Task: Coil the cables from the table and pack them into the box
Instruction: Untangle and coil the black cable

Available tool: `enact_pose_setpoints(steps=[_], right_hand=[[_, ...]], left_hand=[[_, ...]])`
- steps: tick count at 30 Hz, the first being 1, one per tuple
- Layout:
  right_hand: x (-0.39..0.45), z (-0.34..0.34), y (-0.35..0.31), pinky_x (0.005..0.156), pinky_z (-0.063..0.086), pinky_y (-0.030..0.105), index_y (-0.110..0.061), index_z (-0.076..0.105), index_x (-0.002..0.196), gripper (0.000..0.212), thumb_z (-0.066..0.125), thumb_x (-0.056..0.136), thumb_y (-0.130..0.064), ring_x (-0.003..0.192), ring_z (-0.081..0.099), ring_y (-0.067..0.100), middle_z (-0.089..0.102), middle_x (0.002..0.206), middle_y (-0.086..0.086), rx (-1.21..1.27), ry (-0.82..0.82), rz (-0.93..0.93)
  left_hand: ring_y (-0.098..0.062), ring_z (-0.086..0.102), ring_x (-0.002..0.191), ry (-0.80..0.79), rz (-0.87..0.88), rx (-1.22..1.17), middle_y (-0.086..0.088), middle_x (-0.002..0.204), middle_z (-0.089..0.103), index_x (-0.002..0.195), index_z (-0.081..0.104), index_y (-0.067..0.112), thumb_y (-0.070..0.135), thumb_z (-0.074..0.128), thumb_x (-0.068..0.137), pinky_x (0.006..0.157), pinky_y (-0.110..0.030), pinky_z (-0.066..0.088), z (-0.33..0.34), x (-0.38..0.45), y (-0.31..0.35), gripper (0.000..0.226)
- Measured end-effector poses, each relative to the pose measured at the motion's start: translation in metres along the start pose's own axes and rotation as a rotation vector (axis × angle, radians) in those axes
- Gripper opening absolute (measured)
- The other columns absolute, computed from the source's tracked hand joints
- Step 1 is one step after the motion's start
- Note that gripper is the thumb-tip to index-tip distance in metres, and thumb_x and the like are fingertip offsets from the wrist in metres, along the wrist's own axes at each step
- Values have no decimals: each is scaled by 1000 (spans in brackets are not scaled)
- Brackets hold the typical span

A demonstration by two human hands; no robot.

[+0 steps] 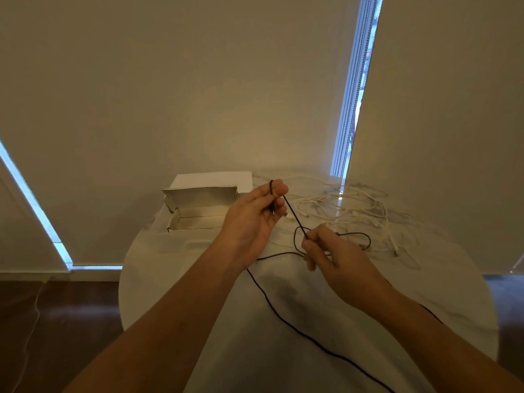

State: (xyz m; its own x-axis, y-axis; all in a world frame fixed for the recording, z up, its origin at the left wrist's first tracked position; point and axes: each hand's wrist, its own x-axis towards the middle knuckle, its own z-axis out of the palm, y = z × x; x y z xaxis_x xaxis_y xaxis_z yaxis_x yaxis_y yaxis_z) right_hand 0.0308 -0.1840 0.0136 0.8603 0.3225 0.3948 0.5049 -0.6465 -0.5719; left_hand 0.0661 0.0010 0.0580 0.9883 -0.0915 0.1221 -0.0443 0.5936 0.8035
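The left hand (pixel 255 219) is pinching one end of a thin black cable (pixel 293 215) and the right hand (pixel 326 251) is gripping it lower down, keeping a taut span; its slack is trailing toward the round white tabletop's (pixel 198 293) near edge. The open white cardboard box (pixel 198 207) is sitting at the far left edge, limp white cables (pixel 354 208) tangling at the far right

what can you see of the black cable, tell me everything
The black cable is thin, dark and flexible. Its end is looped over the fingers of the raised left hand; from there a taut stretch slants down to the right hand, which pinches it. Past that it makes loose loops on the white table and trails toward the near edge, out of view. None of it is in the box.
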Motion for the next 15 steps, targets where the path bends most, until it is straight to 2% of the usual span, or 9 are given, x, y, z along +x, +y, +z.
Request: enact_pose_setpoints(steps=[2,4,7,10,12,15], right_hand=[[-2,2,-3,62,45,15,-36,54,103,11,43,102,-39,72,63,-1,66,72,-9,-1,-7,-2],[-5,4,-6,58,48,21,-37,55,116,18,46,101,-37,66,60,5,60,68,-6,-30,-11,-22],[-9,2,-13,58,43,16,-38,52,128,29,49,99,-38,71,55,6,56,69,-9,-124,-18,-63],[-13,0,-21,58,37,10,-40,54,124,27,50,98,-41,74,54,-3,52,68,-21,-179,-39,-111],[-12,-2,-26,57,35,11,-38,57,119,23,51,97,-40,75,54,-4,51,68,-23,-182,-29,-131],[-6,-9,-33,55,33,9,-34,62,110,16,53,97,-36,73,53,-10,57,74,-22,-188,33,-165]], left_hand=[[-11,64,85,15,16,7,-7,106,72,127,59,-2,-2,43,101,90,-25,55,-1,1,-2,31],[-13,65,93,17,31,30,-9,112,71,124,60,-1,-3,41,102,97,-27,52,-1,2,-4,29],[-17,65,108,35,61,70,-10,119,69,125,58,0,-2,40,102,100,-26,50,-2,6,-5,29],[-20,63,120,67,111,144,-9,124,67,136,50,0,-1,39,104,102,-26,50,-8,13,-4,35],[-19,64,118,69,148,252,-10,124,66,139,48,2,1,39,104,101,-24,50,-12,15,-4,36],[-14,66,110,35,205,501,-8,121,67,127,57,15,3,37,105,98,-22,51,-15,12,-10,31]])
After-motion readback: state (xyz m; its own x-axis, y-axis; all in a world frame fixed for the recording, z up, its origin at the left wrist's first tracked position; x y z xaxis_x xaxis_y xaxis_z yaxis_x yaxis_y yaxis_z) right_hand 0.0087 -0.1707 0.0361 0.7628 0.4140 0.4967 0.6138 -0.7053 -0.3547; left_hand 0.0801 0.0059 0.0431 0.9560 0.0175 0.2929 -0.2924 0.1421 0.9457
